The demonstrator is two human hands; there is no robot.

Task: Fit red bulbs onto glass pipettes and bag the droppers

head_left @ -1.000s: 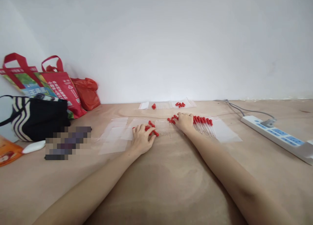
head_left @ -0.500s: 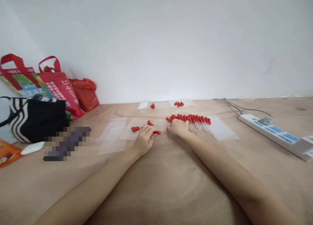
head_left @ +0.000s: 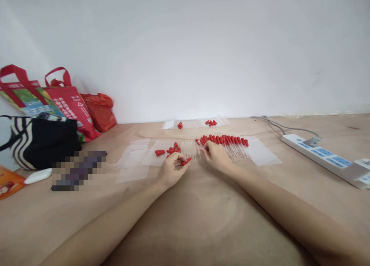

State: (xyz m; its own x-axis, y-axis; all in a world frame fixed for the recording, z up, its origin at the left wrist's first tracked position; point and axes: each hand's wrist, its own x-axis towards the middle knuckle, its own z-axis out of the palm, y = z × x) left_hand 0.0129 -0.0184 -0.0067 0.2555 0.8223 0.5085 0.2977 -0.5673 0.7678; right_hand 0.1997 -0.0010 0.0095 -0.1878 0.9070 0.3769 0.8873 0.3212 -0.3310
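Observation:
My left hand pinches a red rubber dropper bulb between thumb and fingers, just above the table. Beside it, more loose red bulbs lie on a clear plastic bag. A row of thin clear dropper tubes without bulbs lies between my hands. My right hand is closed at the fingertips around what looks like a thin clear tube, partly hidden by the fingers. Behind and right of that hand, droppers with red bulbs lie side by side in a row.
Clear plastic bags lie flat at left, and another at right. Further back are more tubes and red bulbs. A white power strip stands right. Shopping bags, a black bag and a blurred dark object are left.
My left hand has drawn slightly nearer and lifted the red bulb, its tip now pointing up to the right. My right hand has moved a little right, away from the row of bare tubes.

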